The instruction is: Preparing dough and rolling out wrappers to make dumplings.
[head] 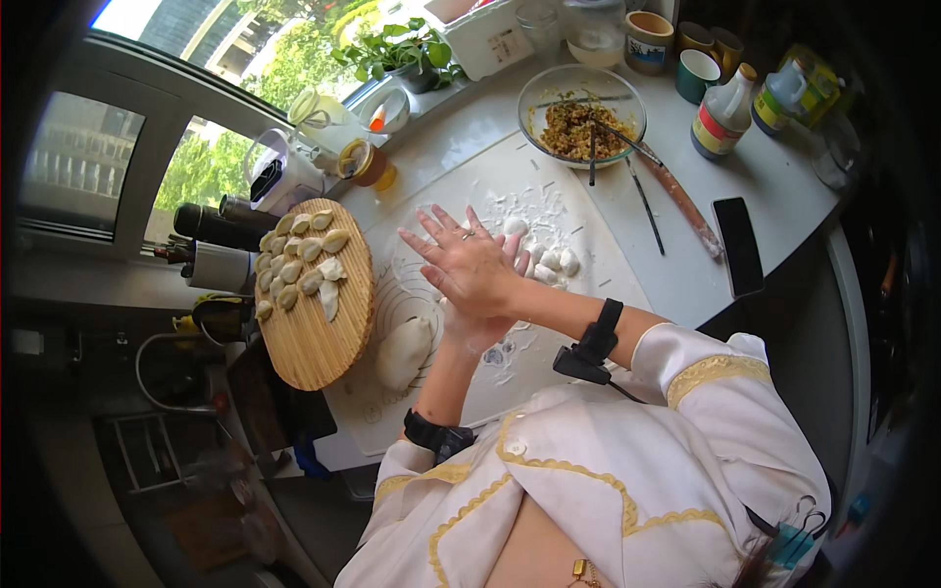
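My right hand (pixel 478 272) lies flat across my left hand (pixel 481 327), its fingers spread and a ring on one finger. The palms face each other, so whatever may be between them is hidden. Beneath them is a flour-dusted mat with printed circles (pixel 588 213). Several small floured dough pieces (pixel 550 264) lie just right of my hands, with another dough ball (pixel 514 226) above them. A large lump of dough (pixel 404 354) rests at the lower left. Further left, a round wooden board (pixel 316 345) bears several filled dumplings (pixel 309 249).
A glass bowl of filling (pixel 584 125) with chopsticks stands at the back. To its right are a floured rolling pin (pixel 684 202), a phone (pixel 738 246) and bottles (pixel 724 110). A jar of amber liquid (pixel 367 165) stands near the window.
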### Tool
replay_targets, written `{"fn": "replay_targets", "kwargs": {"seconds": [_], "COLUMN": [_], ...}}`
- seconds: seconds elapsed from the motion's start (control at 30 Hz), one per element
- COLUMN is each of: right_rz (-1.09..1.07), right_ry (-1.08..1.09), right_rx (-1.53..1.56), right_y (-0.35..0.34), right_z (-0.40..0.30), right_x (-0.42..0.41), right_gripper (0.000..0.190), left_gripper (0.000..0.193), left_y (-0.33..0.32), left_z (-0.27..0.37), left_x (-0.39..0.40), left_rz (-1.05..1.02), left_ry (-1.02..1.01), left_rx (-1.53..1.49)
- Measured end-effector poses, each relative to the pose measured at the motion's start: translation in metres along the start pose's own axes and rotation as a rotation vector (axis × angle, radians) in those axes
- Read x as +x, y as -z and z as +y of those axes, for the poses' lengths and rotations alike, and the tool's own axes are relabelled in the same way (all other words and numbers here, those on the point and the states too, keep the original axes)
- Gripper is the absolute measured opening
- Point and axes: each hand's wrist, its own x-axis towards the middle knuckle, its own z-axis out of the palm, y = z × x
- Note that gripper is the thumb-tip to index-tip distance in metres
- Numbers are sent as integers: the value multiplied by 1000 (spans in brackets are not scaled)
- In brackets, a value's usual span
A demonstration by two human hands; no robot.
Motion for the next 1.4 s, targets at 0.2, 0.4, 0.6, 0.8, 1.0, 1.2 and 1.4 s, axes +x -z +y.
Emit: {"fn": "replay_targets", "kwargs": {"seconds": [0.2,0.4,0.6,0.8,1.0,1.2,1.4], "right_rz": [-30,-33,-70,-240,-128,20,26], "right_ry": [151,11,-280,-340,-110,122,36], "right_rx": [-83,290,-210,-136,14,-120,80], "right_y": [-1,-18,30,37,31,3,5], "right_z": [-23,-5,91,93,28,-13,-9], "right_x": [-28,-8,-34,-60,-31,-38,-2], "right_gripper": [62,58,24,25,34,60,58], "left_gripper": [78,74,66,53,55,86,83], "left_y": [8,-6,18,24,26,-12,15], "left_z": [0,1,10,4,-3,-4,-11], "left_x": [-1,-2,-1,1,17,8,6], "left_rz": [-51,156,458,540,411,-206,-233], "left_ry": [-94,67,34,4,6,-232,-14], "left_rx": [-7,-292,-470,-406,-320,94,-221]}}
